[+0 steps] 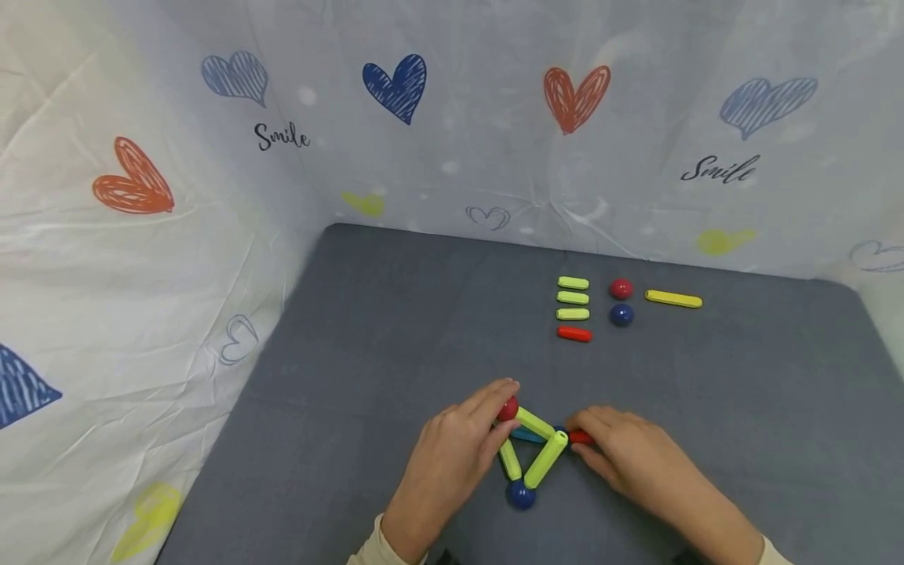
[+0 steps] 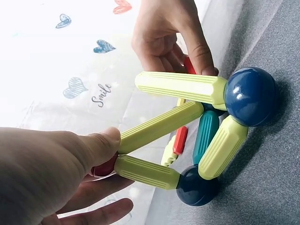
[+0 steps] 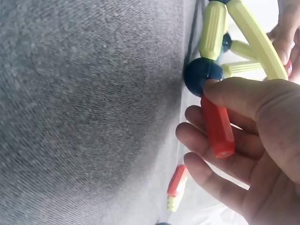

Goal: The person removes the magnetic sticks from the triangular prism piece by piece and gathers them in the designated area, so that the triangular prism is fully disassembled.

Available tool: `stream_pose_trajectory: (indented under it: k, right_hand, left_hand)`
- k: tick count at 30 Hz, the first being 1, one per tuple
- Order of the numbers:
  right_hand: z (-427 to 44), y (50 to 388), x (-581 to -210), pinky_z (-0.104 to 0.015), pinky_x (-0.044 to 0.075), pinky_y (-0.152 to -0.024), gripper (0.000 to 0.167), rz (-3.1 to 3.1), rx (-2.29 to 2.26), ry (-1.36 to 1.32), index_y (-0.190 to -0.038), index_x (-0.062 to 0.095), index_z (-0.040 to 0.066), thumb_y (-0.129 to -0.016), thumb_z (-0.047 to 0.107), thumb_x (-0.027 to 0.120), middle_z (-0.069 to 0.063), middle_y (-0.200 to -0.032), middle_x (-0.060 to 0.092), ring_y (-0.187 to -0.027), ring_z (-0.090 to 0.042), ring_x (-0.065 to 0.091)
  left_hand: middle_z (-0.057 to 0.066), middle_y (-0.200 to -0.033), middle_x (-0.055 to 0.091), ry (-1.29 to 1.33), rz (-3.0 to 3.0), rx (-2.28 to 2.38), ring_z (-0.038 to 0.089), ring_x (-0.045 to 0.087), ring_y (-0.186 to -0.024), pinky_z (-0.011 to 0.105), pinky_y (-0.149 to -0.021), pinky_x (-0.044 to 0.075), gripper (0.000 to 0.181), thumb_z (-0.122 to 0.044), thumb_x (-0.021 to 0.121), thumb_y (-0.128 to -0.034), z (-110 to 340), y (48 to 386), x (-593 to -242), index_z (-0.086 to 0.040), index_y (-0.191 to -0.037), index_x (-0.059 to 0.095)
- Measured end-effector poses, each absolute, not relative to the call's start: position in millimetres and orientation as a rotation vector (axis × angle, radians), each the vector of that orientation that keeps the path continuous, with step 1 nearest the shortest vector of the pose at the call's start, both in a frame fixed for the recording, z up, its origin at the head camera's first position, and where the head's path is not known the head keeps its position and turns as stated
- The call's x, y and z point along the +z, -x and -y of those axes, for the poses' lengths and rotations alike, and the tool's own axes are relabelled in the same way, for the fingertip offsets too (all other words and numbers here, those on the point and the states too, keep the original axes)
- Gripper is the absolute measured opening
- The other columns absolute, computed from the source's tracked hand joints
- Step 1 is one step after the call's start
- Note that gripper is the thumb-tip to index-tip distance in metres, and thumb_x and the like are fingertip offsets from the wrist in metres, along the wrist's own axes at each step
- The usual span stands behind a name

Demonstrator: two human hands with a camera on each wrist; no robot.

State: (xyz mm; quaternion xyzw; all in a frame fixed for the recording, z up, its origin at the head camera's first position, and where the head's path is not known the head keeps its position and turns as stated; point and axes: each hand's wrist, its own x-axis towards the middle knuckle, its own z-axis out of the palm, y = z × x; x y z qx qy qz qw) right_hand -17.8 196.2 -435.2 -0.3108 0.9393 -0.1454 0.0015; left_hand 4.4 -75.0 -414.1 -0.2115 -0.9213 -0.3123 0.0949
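A magnetic construction of light-green sticks (image 1: 545, 461), a teal stick (image 2: 206, 133) and blue balls (image 2: 251, 96) stands on the grey table. My left hand (image 1: 457, 441) pinches a red ball (image 1: 508, 408) raised at its top, where two green sticks meet. In the left wrist view another green stick (image 2: 180, 87) slants up from a blue ball with its far end free. My right hand (image 1: 628, 455) holds a short red stick (image 3: 218, 126) between thumb and fingers. One end of that stick meets a blue ball (image 3: 198, 76), which the thumb tip touches.
Beyond the hands lie several short green sticks (image 1: 573, 298), a red stick (image 1: 575, 334), a red ball (image 1: 621, 289), a blue ball (image 1: 621, 315) and a longer yellow stick (image 1: 674, 299). A white cloth with printed hearts (image 1: 395, 86) rises behind the table (image 1: 395, 314) and along its left.
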Motion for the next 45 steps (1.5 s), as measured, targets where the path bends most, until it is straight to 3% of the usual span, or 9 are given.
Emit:
stream_pose_trajectory:
  k: [18,23,30,35,45]
  right_hand:
    - [-199,22,-434,-0.036,0.058,-0.074,0.025,-3.068,-0.356,1.07,-0.104,0.075,0.021,-0.085,0.023,0.091,0.01,-0.096,0.071,-0.082,-0.009,0.065]
    - [-203,42,-426,-0.036,0.058,-0.071,0.023,-3.07,-0.468,1.014,-0.106,0.077,0.023,-0.088,0.028,0.089,0.014,-0.094,0.067,-0.078,-0.005,0.062]
    - [-205,75,-426,-0.04,0.059,-0.075,0.029,-3.017,-0.574,0.878,-0.123,0.073,0.012,-0.095,0.014,0.082,0.003,-0.107,0.072,-0.084,-0.012,0.066]
    - [-198,95,-437,-0.045,0.06,-0.073,0.026,-3.035,-0.552,0.84,-0.119,0.073,0.008,-0.095,0.012,0.082,-0.005,-0.107,0.072,-0.079,-0.019,0.067]
    - [-189,115,-453,-0.047,0.058,-0.071,0.03,-3.091,-0.493,0.872,-0.119,0.074,0.008,-0.091,0.011,0.085,-0.007,-0.099,0.07,-0.08,-0.024,0.066]
  left_hand:
    - [-0.002,-0.14,0.069,0.634,2.732,-0.917,0.013,0.076,-0.096,0.031,-0.079,0.062,0.048,-0.028,0.08,-0.0967,76,-4,-415,-0.016,-0.142,0.067]
    - [-0.002,-0.141,0.068,0.619,2.752,-0.912,0.013,0.076,-0.096,0.031,-0.079,0.062,0.051,-0.028,0.081,-0.0962,76,-4,-415,-0.016,-0.143,0.066]
    - [-0.002,-0.141,0.068,0.628,2.76,-0.932,0.013,0.076,-0.098,0.031,-0.081,0.061,0.051,-0.028,0.081,-0.0964,76,-4,-415,-0.016,-0.143,0.066]
    - [-0.003,-0.141,0.068,0.636,2.745,-0.923,0.012,0.075,-0.099,0.03,-0.081,0.061,0.049,-0.028,0.08,-0.0974,77,-4,-416,-0.017,-0.143,0.065]
    - [-0.003,-0.14,0.069,0.62,2.734,-0.947,0.011,0.076,-0.098,0.031,-0.081,0.061,0.046,-0.029,0.078,-0.0986,77,-5,-417,-0.018,-0.142,0.067]
